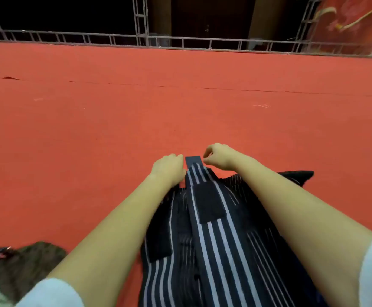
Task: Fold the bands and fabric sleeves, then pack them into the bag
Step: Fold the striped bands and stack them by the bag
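Observation:
A long black band with white stripes (220, 247) lies stretched away from me on the red carpet, a black velcro patch on its middle. Its far end is a plain dark tab (193, 161). My left hand (169, 167) has curled fingers at the left edge of that far end and seems to pinch it. My right hand (218, 156) hovers just right of the tab, fingers curled with thumb and forefinger close together; I cannot tell if they touch the band. More black ribbed fabric (300, 176) lies under my right forearm.
A dark, blurred object (23, 260) lies on the carpet at the lower left. Red carpet (180, 103) spreads far ahead to a metal truss railing (140, 38) at the back. A red printed banner (353, 21) hangs at the upper right.

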Demonstrator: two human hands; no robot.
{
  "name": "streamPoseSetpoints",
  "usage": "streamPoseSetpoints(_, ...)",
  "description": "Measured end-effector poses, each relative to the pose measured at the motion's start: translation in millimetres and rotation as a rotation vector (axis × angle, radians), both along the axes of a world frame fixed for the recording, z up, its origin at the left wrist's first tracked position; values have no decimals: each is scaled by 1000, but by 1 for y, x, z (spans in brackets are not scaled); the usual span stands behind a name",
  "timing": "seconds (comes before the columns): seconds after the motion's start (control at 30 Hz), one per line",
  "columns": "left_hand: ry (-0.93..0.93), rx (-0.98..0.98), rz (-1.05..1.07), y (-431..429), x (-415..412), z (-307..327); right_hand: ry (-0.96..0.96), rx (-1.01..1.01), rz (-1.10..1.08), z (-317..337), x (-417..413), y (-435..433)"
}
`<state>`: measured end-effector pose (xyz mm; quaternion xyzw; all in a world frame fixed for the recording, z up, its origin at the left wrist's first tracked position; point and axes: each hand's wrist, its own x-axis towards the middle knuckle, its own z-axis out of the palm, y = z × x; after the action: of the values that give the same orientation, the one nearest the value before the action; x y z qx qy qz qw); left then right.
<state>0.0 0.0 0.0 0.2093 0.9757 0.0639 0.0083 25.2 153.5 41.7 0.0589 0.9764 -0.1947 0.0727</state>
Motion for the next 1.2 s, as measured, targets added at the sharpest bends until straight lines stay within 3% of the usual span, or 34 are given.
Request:
streamPoseSetpoints(0.5, -106, 404, 204, 46, -73, -63, -47, -361, -234, -69, -52, 19)
streamPoseSetpoints(0.7, -143, 748, 258, 44, -66, -59, -37, -406, -253, -64, -44, 14)
streamPoseSetpoints(0.93, -46, 1059, 263, 35, -49, -25, 23, -732, -284, -53, -31, 18)
streamPoseSetpoints(1.07, 12, 1051, 249, 16, -33, 4, 86, -928, -134, -23, -12, 6)
streamPoseSetpoints(1.2, 134, 988, 252, 1, 5, 45, 213, -957, -94, 24, 25, -10)
